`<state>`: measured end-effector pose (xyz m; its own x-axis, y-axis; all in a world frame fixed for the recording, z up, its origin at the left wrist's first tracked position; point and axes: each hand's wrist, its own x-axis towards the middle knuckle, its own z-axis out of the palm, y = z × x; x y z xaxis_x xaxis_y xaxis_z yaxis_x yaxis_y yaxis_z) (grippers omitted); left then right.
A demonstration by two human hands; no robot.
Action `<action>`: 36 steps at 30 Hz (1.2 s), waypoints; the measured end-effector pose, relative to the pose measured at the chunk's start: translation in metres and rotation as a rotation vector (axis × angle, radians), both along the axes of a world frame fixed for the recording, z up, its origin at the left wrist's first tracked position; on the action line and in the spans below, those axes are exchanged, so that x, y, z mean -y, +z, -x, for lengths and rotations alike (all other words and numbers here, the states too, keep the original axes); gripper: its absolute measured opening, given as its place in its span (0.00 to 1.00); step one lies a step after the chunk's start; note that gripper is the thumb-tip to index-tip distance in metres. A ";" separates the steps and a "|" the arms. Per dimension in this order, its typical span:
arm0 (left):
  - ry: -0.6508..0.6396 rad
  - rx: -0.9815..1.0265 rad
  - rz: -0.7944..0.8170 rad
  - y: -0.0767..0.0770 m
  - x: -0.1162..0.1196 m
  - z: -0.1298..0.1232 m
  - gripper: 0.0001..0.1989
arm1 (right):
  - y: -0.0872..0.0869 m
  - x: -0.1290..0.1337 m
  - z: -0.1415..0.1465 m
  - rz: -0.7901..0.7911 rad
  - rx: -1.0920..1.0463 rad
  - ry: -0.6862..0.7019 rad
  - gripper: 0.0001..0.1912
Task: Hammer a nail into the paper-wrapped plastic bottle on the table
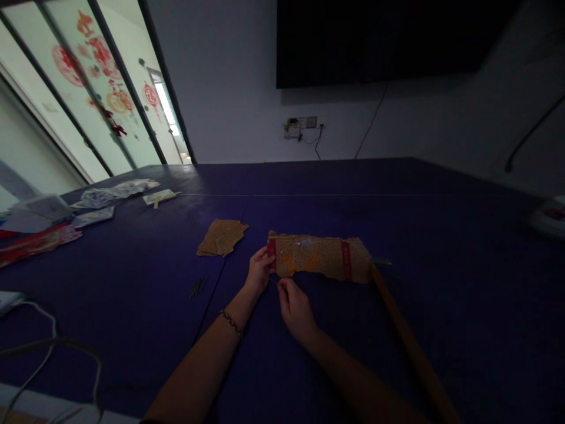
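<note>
My left hand [259, 271] is closed on the left end of a long brown cardboard strip [329, 259], which is dotted with small holes, has red bands near both ends and shows orange patches and a shiny clear spot. Just below that end, my right hand [296, 307] pinches a thin, dark nail [272, 281] pointing toward the left hand. At the strip's right end lies a hammer [408, 333], its wooden handle running toward the front right and its metal head partly hidden by the cardboard. Several loose nails [198, 287] lie to the left.
A small stack of brown cardboard pieces [220, 237] lies left of the strip on the dark blue table [309, 206]. Plastic packets [117, 191] and a clear box [42, 211] stand at the far left. White cables [53, 330] curl at the front left. A white object [549, 218] sits far right.
</note>
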<state>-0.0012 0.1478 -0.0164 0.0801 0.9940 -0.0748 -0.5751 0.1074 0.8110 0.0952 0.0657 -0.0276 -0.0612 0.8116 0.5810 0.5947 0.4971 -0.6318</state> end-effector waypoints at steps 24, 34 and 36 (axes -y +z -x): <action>0.017 0.017 -0.008 0.003 0.002 0.000 0.17 | 0.001 0.000 0.000 0.064 -0.019 -0.025 0.08; 0.019 -0.002 0.014 0.004 0.003 0.000 0.19 | 0.000 0.001 0.001 0.053 -0.010 -0.011 0.08; 0.015 0.002 0.012 0.004 0.003 0.000 0.19 | 0.001 0.001 0.001 0.052 -0.009 -0.009 0.08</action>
